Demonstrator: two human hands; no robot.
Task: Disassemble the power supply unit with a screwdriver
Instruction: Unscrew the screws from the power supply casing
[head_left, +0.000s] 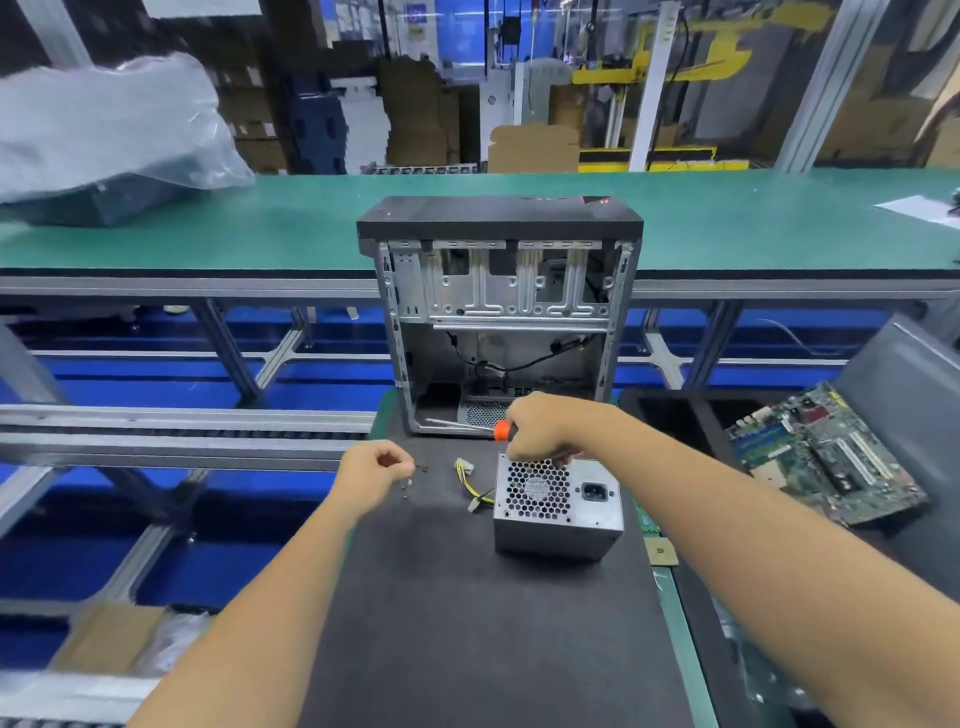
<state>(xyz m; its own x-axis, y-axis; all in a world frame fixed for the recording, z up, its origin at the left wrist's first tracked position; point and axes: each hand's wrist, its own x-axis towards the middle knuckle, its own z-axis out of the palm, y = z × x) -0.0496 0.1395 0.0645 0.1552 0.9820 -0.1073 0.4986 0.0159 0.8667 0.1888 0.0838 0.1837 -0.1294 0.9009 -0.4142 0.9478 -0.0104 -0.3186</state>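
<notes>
A green conveyor bench (727, 218) runs across the far side, with a plastic-wrapped bundle (104, 135) lying on its left end. In front of it stands an open computer case (498, 312), side panel off, bare metal drive bays above and loose black cables below. The case sits at the far edge of a black work mat (467, 623). To the right, a dark tray (675, 415) holds a green motherboard (826, 457), lying tilted.

The power supply unit (558, 506) rests on the mat just in front of the case and right of centre, fan grille and mains socket facing up. Its yellow-and-black wire bundle (475, 486) trails off its left side onto the mat.

The right hand (545, 426) hovers over the unit's far edge, fingers curled tight round a screwdriver (501, 430) — only the orange collar and thin shaft show, pointing left toward the case floor. Its fingertips appear to touch the unit's top rim.

The left hand (376, 465) sits over the mat left of the unit, fingers drawn in to a narrow pinch; whether it holds anything cannot be told. Small dark screws (422, 468) lie on the mat just beside its fingertips — a few, scattered.
</notes>
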